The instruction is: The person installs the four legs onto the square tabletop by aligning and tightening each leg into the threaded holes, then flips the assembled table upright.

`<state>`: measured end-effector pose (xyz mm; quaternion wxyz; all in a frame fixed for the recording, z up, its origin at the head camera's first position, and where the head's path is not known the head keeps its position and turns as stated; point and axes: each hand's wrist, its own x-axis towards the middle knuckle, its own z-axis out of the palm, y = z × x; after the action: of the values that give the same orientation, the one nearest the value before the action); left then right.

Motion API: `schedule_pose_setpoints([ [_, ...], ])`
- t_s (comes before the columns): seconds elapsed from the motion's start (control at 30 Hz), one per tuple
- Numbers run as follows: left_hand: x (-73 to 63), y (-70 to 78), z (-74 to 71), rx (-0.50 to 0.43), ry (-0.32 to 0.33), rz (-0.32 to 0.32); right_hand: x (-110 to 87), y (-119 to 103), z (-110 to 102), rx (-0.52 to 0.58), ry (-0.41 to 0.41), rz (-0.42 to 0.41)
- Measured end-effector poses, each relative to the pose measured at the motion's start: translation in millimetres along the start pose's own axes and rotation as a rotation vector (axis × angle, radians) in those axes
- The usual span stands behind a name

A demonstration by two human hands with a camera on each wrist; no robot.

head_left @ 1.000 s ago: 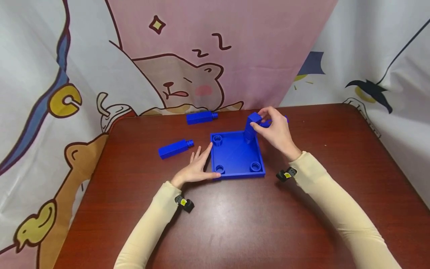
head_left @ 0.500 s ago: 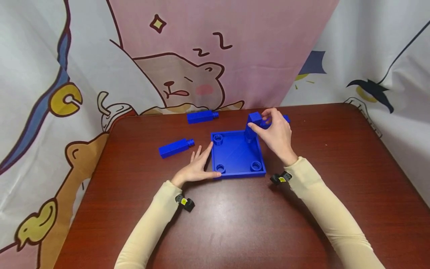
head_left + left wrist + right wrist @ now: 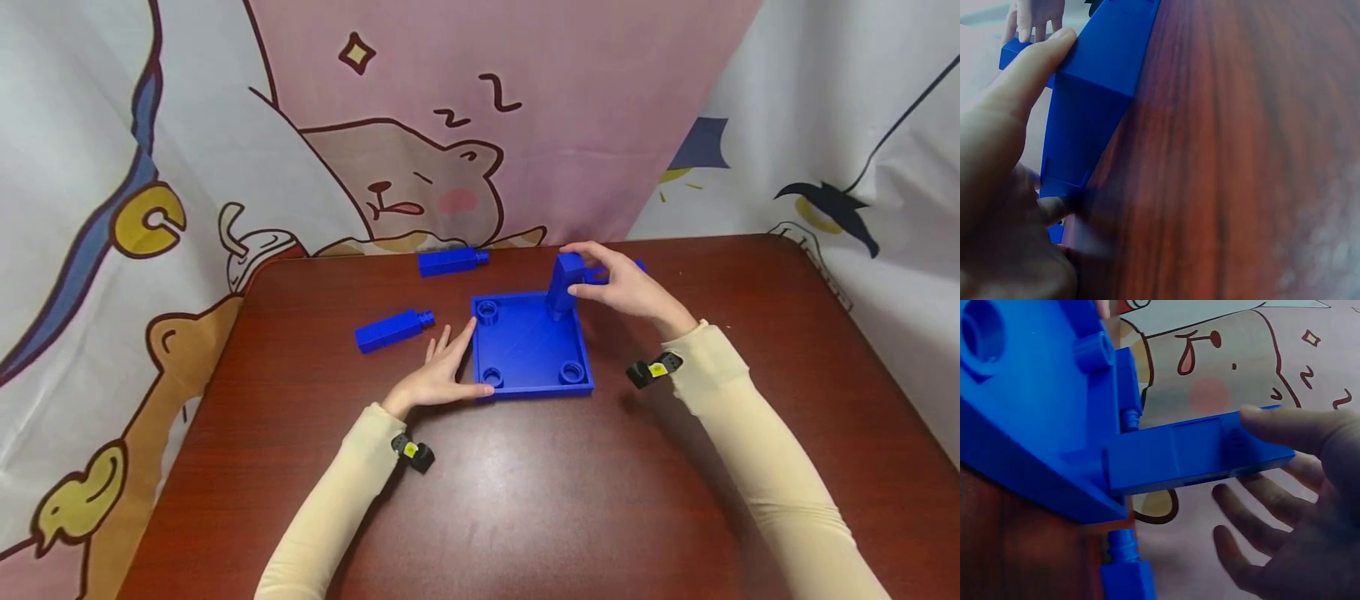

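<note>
A shallow blue square tray-like tabletop (image 3: 528, 346) lies on the table with round sockets at its corners. My left hand (image 3: 431, 383) braces its near-left corner, thumb on the front rim (image 3: 1066, 44) and index finger along the left wall, both fairly straight. Upright at the far-right corner stands a blue square leg (image 3: 566, 283). Near the leg's top, my right hand (image 3: 626, 283) pinches it between thumb and fingers. In the right wrist view the leg (image 3: 1172, 453) meets the corner socket, and the other fingers are spread off it. The joint itself is mostly hidden.
Two loose blue legs with narrow ribbed ends lie to the left, one near the back edge (image 3: 447, 262) and one nearer (image 3: 388, 332). Another leg (image 3: 597, 275) lies partly behind my right hand. A printed curtain (image 3: 600, 125) hangs behind the brown table (image 3: 495, 517).
My right hand turns around the top of the leg: its wrist swings in left, then out right, and its thumb shifts along the leg. My left hand stays at the tabletop's corner.
</note>
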<state>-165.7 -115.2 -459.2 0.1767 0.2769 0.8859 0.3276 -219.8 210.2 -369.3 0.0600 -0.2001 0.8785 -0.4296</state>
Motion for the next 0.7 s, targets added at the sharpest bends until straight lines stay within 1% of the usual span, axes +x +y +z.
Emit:
schedule_pose_setpoints([
  [0.1, 0.5, 0.4, -0.1, 0.003, 0.001, -0.002, -0.4, 5.0, 5.1, 0.008, 0.085, -0.03],
  [0.2, 0.6, 0.6, -0.1, 0.006, 0.0, -0.003, -0.6, 8.3, 11.6, -0.033, 0.181, -0.05],
  [0.33, 0.1, 0.8, 0.0, 0.004, -0.007, -0.008, -2.8, 8.3, 21.8, -0.161, 0.287, -0.069],
  [0.5, -0.4, 1.0, -0.2, -0.005, 0.0, -0.003, -3.9, 8.6, 37.5, -0.324, 0.461, -0.103],
  [0.6, -0.7, 0.4, 0.0, -0.007, 0.0, -0.002, -4.5, 8.9, 47.2, -0.397, 0.562, -0.106],
  [0.7, -0.6, -0.6, 0.5, -0.006, -0.001, -0.003, -5.2, 7.6, 54.4, -0.433, 0.628, -0.098],
])
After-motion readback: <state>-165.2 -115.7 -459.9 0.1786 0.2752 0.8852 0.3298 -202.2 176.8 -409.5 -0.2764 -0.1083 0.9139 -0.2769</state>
